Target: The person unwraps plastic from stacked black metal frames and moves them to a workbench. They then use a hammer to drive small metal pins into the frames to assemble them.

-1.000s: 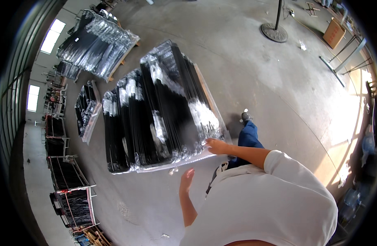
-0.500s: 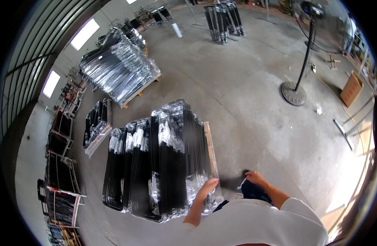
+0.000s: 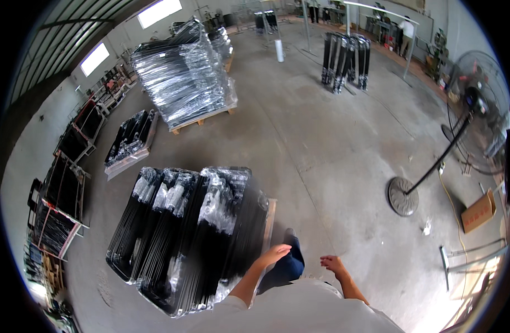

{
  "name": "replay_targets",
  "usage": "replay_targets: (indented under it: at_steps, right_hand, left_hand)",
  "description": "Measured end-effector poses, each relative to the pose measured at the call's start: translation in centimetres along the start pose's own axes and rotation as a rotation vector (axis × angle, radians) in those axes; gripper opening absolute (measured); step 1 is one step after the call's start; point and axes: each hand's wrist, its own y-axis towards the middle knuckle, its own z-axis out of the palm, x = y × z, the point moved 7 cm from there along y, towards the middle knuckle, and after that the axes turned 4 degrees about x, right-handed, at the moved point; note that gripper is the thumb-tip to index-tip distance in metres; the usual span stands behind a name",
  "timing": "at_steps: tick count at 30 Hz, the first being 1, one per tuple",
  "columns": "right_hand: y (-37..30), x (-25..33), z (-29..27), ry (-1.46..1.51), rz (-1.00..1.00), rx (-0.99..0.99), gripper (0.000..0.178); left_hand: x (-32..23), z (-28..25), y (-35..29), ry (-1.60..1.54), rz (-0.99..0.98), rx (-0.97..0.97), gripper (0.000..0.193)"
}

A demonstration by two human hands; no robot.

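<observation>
My left hand (image 3: pixel 274 254) is in front of me beside the right edge of a bundled stack of black metal frames (image 3: pixel 180 244), fingers stretched out and holding nothing. The frames lie in several groups on a wooden pallet (image 3: pixel 270 219), partly wrapped in clear plastic film. To the right, over bare floor, hangs my right hand (image 3: pixel 334 263), its fingers loosely bent and apart with nothing seen in them. My leg in blue trousers (image 3: pixel 288 263) shows between the two hands.
Film-wrapped frames (image 3: pixel 183 77) rise high on another pallet at the far left. A lower bundle (image 3: pixel 132 136) lies nearer. More black frames (image 3: pixel 345 58) stand far ahead. At right are a pedestal fan (image 3: pixel 404 195), a cardboard box (image 3: pixel 478 212) and a yellow cable (image 3: pixel 452 194). A person (image 3: pixel 406 36) stands far off.
My view has turned and lifted, so the stack sits lower and further left. A leg now shows stepping forward. My right hand has gone from closed-looking to loosely open.
</observation>
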Motion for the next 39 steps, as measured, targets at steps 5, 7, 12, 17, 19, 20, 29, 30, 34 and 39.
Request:
replay_targets:
  at_steps: [5, 7, 12, 17, 19, 20, 29, 30, 34, 39]
  right_hand:
    - [8.9, 9.7, -2.3, -0.072, 0.028, 0.039, 0.027]
    - [13.3, 13.5, -3.9, -0.08, 0.052, -0.017, 0.027]
    - [23.7, 26.2, -7.1, -0.003, -0.12, -0.014, 0.027]
    - [29.5, 33.5, -12.4, 0.149, -0.198, -0.193, 0.029]
    - [31.6, 34.6, -15.0, 0.185, -0.181, -0.266, 0.029]
    - [32.8, 34.5, -16.7, 0.193, -0.157, -0.311, 0.029]
    - [51.0, 55.0, -27.0, -0.04, -0.344, -0.368, 0.032]
    - [52.4, 61.3, -26.2, 0.013, -0.509, -0.314, 0.031]
    - [49.6, 84.6, -20.0, -0.07, -1.009, 0.081, 0.027]
    - [44.2, 99.7, -15.4, -0.329, -2.069, 0.175, 0.034]
  left_hand:
    - [0.6, -11.6, 7.8, -0.069, 0.042, -0.268, 0.023]
    - [-0.6, -16.2, 11.5, -0.112, 0.078, -0.317, 0.021]
    - [-6.0, -27.3, 21.9, 0.087, 0.243, -0.48, 0.02]
    - [-17.0, -33.3, 28.2, 0.07, 0.309, -0.498, 0.022]
    - [-18.0, -35.3, 31.9, 0.018, 0.229, -0.474, 0.022]
    - [-18.7, -36.0, 33.8, 0.036, 0.205, -0.471, 0.022]
    - [-18.5, -46.9, 47.4, -0.044, -0.087, -0.588, 0.022]
    - [-21.0, -47.9, 47.8, -0.018, -0.034, -0.625, 0.023]
    - [-29.5, -51.4, 52.2, -0.034, 0.192, -0.677, 0.024]
    - [-28.5, -58.8, 58.2, -0.046, -0.015, -0.75, 0.022]
